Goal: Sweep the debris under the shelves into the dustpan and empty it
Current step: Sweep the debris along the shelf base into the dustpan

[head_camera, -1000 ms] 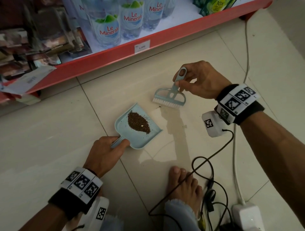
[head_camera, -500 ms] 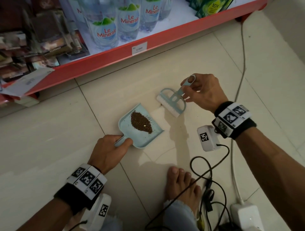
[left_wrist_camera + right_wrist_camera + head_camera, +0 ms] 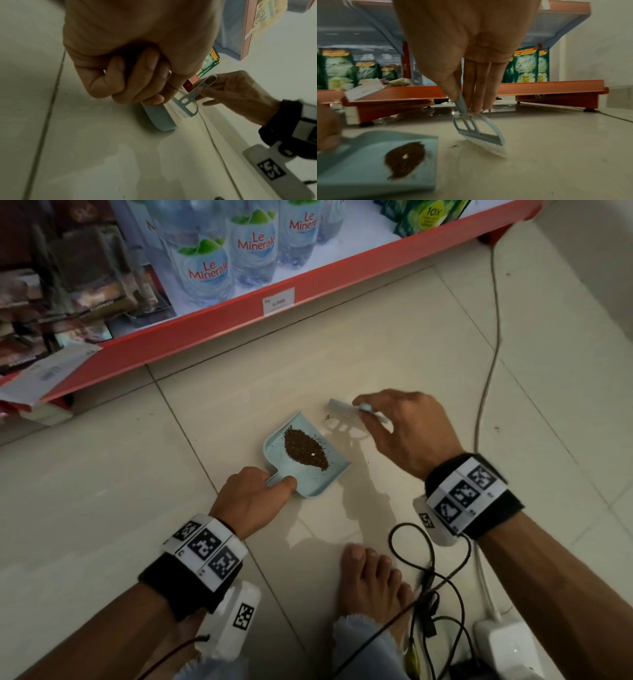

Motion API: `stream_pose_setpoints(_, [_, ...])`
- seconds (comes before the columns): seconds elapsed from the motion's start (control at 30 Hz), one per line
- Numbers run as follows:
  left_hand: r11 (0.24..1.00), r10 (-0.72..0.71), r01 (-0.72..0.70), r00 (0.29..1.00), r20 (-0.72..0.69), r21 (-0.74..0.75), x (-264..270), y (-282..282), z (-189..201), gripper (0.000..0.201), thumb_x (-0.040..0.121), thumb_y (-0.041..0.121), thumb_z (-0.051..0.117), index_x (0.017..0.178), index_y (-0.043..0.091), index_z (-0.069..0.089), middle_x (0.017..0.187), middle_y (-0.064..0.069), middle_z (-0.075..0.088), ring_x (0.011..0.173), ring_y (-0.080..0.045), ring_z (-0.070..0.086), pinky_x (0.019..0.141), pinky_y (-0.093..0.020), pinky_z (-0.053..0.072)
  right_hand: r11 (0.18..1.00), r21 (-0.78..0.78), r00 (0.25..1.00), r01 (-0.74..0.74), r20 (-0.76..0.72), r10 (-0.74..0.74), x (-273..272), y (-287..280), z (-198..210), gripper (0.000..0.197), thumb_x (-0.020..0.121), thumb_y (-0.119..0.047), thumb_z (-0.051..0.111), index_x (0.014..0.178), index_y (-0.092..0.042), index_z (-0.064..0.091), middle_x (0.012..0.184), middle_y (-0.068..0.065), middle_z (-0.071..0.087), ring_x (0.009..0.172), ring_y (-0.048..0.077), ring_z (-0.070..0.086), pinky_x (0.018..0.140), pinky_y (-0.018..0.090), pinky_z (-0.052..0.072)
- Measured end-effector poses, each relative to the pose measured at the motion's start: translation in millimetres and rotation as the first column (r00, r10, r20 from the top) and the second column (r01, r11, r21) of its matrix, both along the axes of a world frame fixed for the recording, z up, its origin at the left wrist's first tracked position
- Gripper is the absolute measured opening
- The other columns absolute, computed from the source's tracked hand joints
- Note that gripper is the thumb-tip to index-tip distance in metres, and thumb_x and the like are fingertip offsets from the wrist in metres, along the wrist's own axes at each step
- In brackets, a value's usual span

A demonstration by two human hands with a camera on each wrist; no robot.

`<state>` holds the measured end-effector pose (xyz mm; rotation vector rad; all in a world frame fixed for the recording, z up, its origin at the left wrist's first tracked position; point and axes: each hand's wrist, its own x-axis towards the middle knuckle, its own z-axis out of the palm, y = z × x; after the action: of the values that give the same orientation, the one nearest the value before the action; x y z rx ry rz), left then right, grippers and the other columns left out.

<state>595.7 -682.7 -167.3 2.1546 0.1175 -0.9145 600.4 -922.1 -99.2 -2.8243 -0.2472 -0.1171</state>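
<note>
A light blue dustpan (image 3: 337, 474) lies flat on the tiled floor with a dark brown heap of debris (image 3: 305, 449) in its middle. My left hand (image 3: 251, 498) grips its short handle, fingers curled round it. My right hand (image 3: 407, 429) pinches the handle of a small blue brush (image 3: 479, 134), whose white bristles touch the floor just right of the pan's open edge. A few brown specks (image 3: 453, 146) lie on the tile between the bristles and the pan. In the left wrist view the brush (image 3: 184, 106) stands behind the dustpan (image 3: 159, 117).
A red shelf edge (image 3: 239, 316) with water bottles (image 3: 205, 268) runs along the back, low above the floor. Black cables (image 3: 428, 570) and a white power strip (image 3: 503, 645) lie at bottom right beside my bare foot (image 3: 370, 580). A thin cord (image 3: 493, 344) trails along the right.
My right hand has brought the brush down and toward the pan's open edge, tilting it low to the floor. The left hand and the dustpan have stayed put.
</note>
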Motion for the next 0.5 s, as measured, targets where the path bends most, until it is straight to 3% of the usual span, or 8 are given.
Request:
stream_pose_setpoints(0.13, [0.999,-0.012,0.014,0.999,-0.046,0.048,6.8,-5.9,6.1,0.043,0.060,0.054,0.053,0.065,0.012,0.057,0.063,0.000,0.056,0.062,-0.019,0.055,0.056,-0.027,0.037,0.999,-0.026,0.995,-0.034,-0.094,0.031,-15.5,9.4,-9.0,0.027,0.101,-0.027,0.047,0.116,-0.020,0.069,0.097,0.000,0.072,0.074,0.024,0.067,0.067,0.036,0.056])
stream_pose_setpoints(0.2, [0.998,-0.016,0.019,0.998,-0.062,0.056,8.2,-6.8,7.0,0.044,0.059,0.054,0.053,0.066,0.011,0.057,0.065,-0.001,0.056,0.064,-0.020,0.055,0.057,-0.027,0.037,0.989,0.147,0.994,-0.002,-0.109,0.018,-19.9,11.0,-8.3,0.022,0.099,-0.024,0.051,0.108,-0.019,0.070,0.097,-0.001,0.073,0.077,0.020,0.068,0.070,0.038,0.058])
stream_pose_setpoints(0.3, [0.998,-0.014,0.018,0.998,-0.068,0.065,8.0,-6.2,6.1,0.041,0.063,0.053,0.055,0.065,0.012,0.057,0.066,-0.002,0.057,0.065,-0.020,0.056,0.057,-0.027,0.037,0.933,0.345,0.995,0.099,-0.008,-0.103,-20.2,10.2,-3.9,0.016,0.097,-0.020,0.059,0.104,-0.015,0.072,0.095,-0.005,0.075,0.080,0.007,0.070,0.071,0.024,0.061])
stream_pose_setpoints(0.4, [0.997,-0.011,0.016,0.998,-0.062,0.079,6.3,-6.5,4.9,0.040,0.067,0.051,0.058,0.063,0.012,0.057,0.064,-0.001,0.057,0.063,-0.020,0.056,0.056,-0.027,0.036,0.946,0.282,0.979,0.161,0.075,-0.189,-17.0,5.6,-1.9,0.017,0.097,-0.021,0.057,0.103,-0.015,0.071,0.092,-0.002,0.075,0.077,0.013,0.070,0.068,0.029,0.061])
stream_pose_setpoints(0.5, [0.995,-0.006,0.011,0.999,-0.050,0.102,6.4,-7.8,4.3,0.037,0.077,0.044,0.063,0.059,0.013,0.053,0.061,-0.001,0.056,0.060,-0.019,0.054,0.055,-0.027,0.035,0.980,0.114,0.983,0.165,0.065,-0.173,-14.9,6.2,-2.7,0.019,0.098,-0.023,0.054,0.105,-0.017,0.071,0.089,0.000,0.073,0.069,0.021,0.067,0.063,0.036,0.058])
